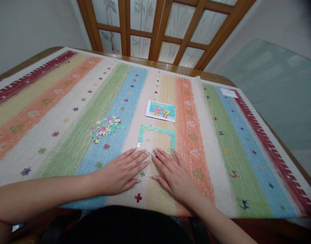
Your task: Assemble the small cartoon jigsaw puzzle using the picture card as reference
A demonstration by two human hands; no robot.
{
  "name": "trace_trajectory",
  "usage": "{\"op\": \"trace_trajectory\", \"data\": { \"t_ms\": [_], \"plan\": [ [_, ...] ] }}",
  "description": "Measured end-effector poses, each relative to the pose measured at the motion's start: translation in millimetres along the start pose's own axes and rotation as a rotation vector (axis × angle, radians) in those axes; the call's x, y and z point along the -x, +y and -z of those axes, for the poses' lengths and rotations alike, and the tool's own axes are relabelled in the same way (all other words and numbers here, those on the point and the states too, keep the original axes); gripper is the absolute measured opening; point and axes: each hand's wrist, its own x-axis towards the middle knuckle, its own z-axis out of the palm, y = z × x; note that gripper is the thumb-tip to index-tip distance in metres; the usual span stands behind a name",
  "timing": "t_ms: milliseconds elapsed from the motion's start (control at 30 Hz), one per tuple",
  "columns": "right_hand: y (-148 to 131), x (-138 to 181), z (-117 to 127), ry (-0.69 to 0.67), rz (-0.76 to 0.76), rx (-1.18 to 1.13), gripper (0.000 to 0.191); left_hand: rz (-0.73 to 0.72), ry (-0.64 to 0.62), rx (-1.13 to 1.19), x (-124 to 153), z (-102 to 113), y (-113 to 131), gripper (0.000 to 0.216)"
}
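A partly built jigsaw frame (pixel 156 133) of teal edge pieces lies on the striped mat (pixel 69 112). My left hand (pixel 122 171) rests flat on the mat, fingers stretched toward the frame's lower left edge. My right hand (pixel 172 173) also lies flat, its fingertips touching the frame's bottom edge, where a small grey piece shows between both hands. A pile of loose puzzle pieces (pixel 106 128) sits to the left of the frame. A reference picture card (pixel 160 110) lies just beyond the frame.
The colourful mat covers a wooden table (pixel 170 69). A wooden lattice screen (pixel 160 27) stands behind it. A glass tabletop (pixel 277 88) lies at the right. A white label (pixel 228 93) sits on the mat's far right corner.
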Motion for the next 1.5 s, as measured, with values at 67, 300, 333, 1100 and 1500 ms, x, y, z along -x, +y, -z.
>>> {"op": "trace_trajectory", "data": {
  "t_ms": [67, 300, 333, 1100, 1500],
  "plan": [
    [0.3, -0.1, -0.5, -0.004, 0.005, -0.009, 0.05, -0.008, -0.022, 0.009, -1.1, 0.7, -0.7, 0.065],
    [0.9, -0.2, -1.1, -0.007, 0.017, -0.034, 0.051, -0.005, -0.053, 0.035, -0.5, -0.9, -3.6, 0.066],
    [1.0, -0.2, -1.1, -0.004, 0.016, -0.035, 0.051, -0.005, -0.049, 0.043, -0.3, -0.9, -3.8, 0.066],
    [0.1, -0.9, 2.0, 0.022, 0.006, -0.047, 0.049, -0.006, -0.053, 0.049, 0.1, -1.1, -3.4, 0.066],
    [19.9, 3.9, 11.4, 0.223, -0.05, -0.273, 0.057, -0.139, 0.091, 0.092, -2.1, 7.8, -9.7, 0.048]
  ]
}}
